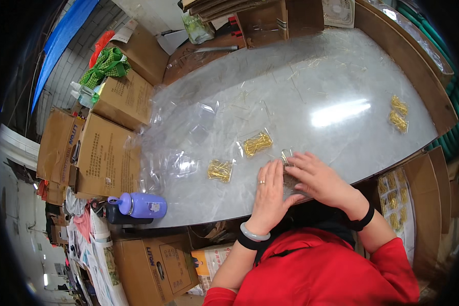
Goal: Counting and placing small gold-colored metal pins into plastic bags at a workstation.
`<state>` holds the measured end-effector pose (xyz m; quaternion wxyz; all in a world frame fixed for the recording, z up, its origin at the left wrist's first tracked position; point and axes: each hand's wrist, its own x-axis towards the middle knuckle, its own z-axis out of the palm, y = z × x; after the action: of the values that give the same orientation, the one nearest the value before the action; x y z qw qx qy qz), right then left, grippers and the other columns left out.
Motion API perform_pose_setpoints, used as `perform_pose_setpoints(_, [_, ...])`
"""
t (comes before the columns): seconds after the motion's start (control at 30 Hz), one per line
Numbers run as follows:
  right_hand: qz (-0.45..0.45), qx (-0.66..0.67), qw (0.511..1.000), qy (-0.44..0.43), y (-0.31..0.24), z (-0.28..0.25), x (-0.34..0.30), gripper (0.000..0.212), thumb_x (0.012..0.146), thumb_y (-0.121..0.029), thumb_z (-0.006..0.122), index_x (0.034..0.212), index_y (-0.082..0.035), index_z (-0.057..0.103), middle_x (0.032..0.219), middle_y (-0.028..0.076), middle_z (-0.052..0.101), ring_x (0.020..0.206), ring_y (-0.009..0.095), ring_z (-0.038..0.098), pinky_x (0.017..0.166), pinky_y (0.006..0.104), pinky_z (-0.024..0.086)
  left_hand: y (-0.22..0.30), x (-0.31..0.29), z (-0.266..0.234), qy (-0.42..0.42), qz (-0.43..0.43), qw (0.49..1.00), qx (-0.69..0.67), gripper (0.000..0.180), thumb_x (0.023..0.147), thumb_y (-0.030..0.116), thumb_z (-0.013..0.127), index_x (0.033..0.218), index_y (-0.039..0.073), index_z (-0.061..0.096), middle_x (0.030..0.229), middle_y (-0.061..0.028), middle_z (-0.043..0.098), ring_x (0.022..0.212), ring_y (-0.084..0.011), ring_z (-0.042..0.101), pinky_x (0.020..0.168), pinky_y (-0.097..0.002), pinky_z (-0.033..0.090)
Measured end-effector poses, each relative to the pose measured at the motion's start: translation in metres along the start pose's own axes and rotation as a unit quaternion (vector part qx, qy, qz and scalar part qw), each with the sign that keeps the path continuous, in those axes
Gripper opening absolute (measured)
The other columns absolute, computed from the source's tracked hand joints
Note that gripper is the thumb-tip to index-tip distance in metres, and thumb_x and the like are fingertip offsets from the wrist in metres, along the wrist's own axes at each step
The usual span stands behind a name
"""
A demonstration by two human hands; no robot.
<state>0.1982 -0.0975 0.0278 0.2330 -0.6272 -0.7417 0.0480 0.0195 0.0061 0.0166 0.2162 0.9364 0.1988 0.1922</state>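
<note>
My left hand [269,193] and my right hand [317,177] lie close together at the near edge of the grey table. Both have fingers stretched forward, the left ones side by side, the right ones slightly apart. Between and under them are thin metal wire pieces [286,155], mostly hidden by my fingers. Just beyond my left hand sits a clear bag of gold-coloured wire pieces [257,143]. A second such bag [220,171] is farther left. Two more gold bundles, one [399,105] behind the other [398,122], rest at the far right.
Clear plastic bags [188,127] spread over the table's left side. A purple bottle [143,205] lies at the near left corner. Cardboard boxes [109,155] line the left, and a cardboard strip [408,66] walls the right. Loose wires [296,76] scatter at the back. An open carton [395,204] holds gold packs.
</note>
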Motion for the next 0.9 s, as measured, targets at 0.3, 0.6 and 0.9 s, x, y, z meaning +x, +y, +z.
perform_pose_setpoints(0.3, [0.265,-0.041,0.962,0.053,0.064,-0.032,-0.001,0.065,0.097,-0.035,0.062,0.143,0.006,0.043,0.148,0.031,0.043,0.142,0.047,0.034,0.118,0.0503,0.029,0.008,0.005,0.000,-0.042,0.048,0.996,0.069,0.083,0.087,0.036,0.074,0.152,0.003,0.036,0.151,-0.0151,0.044,0.143,-0.0459,0.032,0.118,-0.0586,0.021])
perform_pose_setpoints(0.6, [-0.057,0.038,0.990,-0.121,0.034,-0.046,0.003,0.088,0.067,-0.035,0.087,0.142,-0.007,0.050,0.148,0.014,0.048,0.141,0.039,0.040,0.117,0.0522,0.031,-0.003,-0.004,0.006,0.017,0.023,0.999,-0.027,0.074,0.088,0.025,0.074,0.148,-0.002,0.039,0.146,-0.0231,0.044,0.142,-0.0412,0.036,0.119,-0.0545,0.025])
perform_pose_setpoints(0.9, [0.058,0.009,0.995,0.084,-0.003,-0.007,-0.003,0.036,0.080,-0.015,0.075,0.113,-0.005,0.064,0.113,0.013,0.062,0.102,0.034,0.059,0.089,0.0428,0.050,0.006,0.000,0.003,0.014,0.023,1.000,-0.012,0.073,0.086,0.028,0.076,0.143,-0.003,0.044,0.141,-0.0209,0.046,0.139,-0.0431,0.037,0.118,-0.0553,0.027])
